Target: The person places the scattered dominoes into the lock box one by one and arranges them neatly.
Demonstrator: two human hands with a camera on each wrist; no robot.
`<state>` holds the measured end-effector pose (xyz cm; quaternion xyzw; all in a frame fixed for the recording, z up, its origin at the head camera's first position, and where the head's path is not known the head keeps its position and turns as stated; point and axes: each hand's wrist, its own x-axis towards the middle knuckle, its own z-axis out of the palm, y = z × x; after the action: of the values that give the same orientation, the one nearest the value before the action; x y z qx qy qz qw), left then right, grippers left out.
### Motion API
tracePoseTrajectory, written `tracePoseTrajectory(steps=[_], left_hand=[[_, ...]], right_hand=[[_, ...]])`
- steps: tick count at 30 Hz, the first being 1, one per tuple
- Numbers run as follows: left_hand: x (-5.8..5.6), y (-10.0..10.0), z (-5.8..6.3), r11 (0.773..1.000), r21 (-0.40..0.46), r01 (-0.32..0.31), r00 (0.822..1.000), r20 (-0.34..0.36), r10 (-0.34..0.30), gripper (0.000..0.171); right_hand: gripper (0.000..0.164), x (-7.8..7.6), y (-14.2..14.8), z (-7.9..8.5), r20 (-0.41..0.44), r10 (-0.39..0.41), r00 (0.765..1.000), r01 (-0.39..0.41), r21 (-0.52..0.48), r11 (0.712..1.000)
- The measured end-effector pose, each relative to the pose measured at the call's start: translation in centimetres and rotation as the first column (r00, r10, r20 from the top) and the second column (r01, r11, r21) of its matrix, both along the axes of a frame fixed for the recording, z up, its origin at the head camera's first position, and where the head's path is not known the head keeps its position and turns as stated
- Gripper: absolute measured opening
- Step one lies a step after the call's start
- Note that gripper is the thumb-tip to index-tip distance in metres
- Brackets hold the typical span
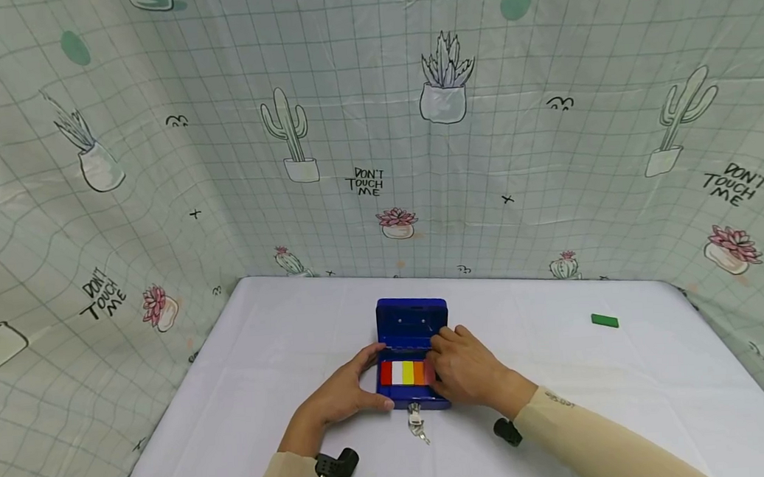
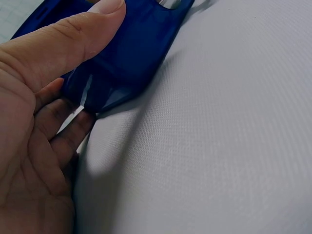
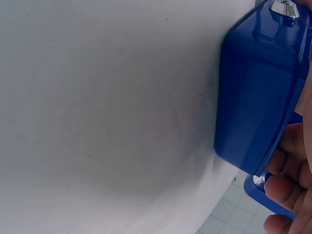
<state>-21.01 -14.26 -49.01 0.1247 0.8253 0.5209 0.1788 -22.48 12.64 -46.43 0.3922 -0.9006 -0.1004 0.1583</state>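
A small blue metal cash box stands with its lid raised. Inside, red, white, yellow and orange blocks lie side by side, and a dull reddish block sits at their right end. My left hand holds the box's left side, thumb at the front corner and fingers toward the back. Over the box's right part is my right hand, its fingers curled at the reddish block; the hand partly hides it. In the right wrist view, those fingertips reach over the box rim.
Keys hang from the lock at the box's front. Off to the right on the white table lies a green block. A patterned cloth rises behind and beside the table.
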Motion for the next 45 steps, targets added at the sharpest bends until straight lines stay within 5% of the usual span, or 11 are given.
tracePoseTrajectory(steps=[37,45], left_hand=[[0.00,-0.07,-0.13,1.000,0.020,0.009,1.000,-0.006,-0.009,0.101],[0.00,-0.10,-0.13,1.000,0.011,0.014,1.000,-0.012,-0.014,0.101]], right_hand=[[0.032,0.48,-0.66,-0.03,0.072,-0.034,0.997,0.036,-0.026,0.999],[0.039,0.38,-0.32,-0.46,0.011,-0.021,1.000,0.022,-0.051,0.998]])
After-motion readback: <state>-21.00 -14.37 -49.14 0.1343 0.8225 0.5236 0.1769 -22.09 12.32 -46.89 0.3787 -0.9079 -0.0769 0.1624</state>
